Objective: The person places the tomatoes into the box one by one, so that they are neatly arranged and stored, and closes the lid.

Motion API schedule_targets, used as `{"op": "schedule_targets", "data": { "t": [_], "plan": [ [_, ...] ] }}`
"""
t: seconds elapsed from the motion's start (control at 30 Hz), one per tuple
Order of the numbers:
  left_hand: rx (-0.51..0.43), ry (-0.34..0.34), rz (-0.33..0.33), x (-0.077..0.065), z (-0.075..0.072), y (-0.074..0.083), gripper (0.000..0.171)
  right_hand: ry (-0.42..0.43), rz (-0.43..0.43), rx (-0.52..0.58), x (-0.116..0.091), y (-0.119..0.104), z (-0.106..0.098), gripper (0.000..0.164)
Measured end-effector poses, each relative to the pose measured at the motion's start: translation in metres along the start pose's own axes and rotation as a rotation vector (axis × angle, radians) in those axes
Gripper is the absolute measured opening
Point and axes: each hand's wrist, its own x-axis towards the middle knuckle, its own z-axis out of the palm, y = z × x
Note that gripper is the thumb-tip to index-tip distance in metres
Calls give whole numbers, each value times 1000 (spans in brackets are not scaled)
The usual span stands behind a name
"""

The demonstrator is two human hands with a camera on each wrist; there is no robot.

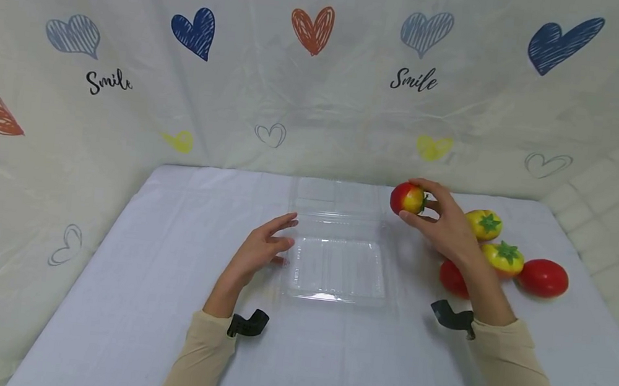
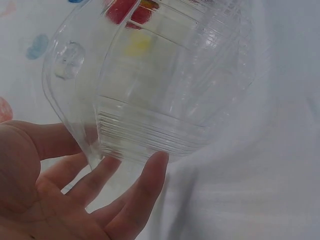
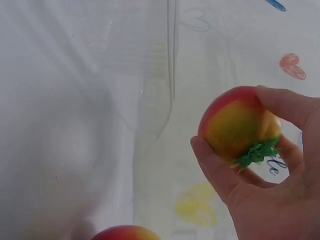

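Note:
My right hand (image 1: 443, 224) pinches a toy tomato (image 1: 405, 198), red and yellow with a green calyx, between thumb and fingertips. The tomato is held right of the clear plastic container's raised back part. That clear container (image 1: 338, 267) lies open on the table, its lid part (image 1: 337, 197) toward the wall. My left hand (image 1: 259, 247) is at the container's left side, its fingers spread and loosely bent. In the left wrist view, the fingers (image 2: 152, 175) meet or overlap the container's ribbed edge (image 2: 150, 132); firm contact is hard to judge.
On the right of the white-covered table (image 1: 169, 254) several more toy tomatoes lie together: two yellowish ones (image 1: 504, 259) with green calyxes, a red one (image 1: 544, 279), and another red one (image 1: 452, 279) partly behind my right forearm. A cloth wall (image 1: 345, 109) with printed hearts stands behind.

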Motion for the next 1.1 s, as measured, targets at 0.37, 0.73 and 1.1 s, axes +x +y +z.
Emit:
{"op": "schedule_targets", "data": {
  "t": [0.37, 0.73, 1.1],
  "plan": [
    [2, -9, -3, 1, 2, 0, 61, -62, -61, 99, 0, -3, 14, 76],
    [6, 5, -1, 1, 3, -1, 61, -99, -104, 79, -5, -17, 27, 78],
    [-14, 10, -11, -1, 2, 1, 60, -104, -104, 76, -8, -25, 43, 77]
  ]
}}
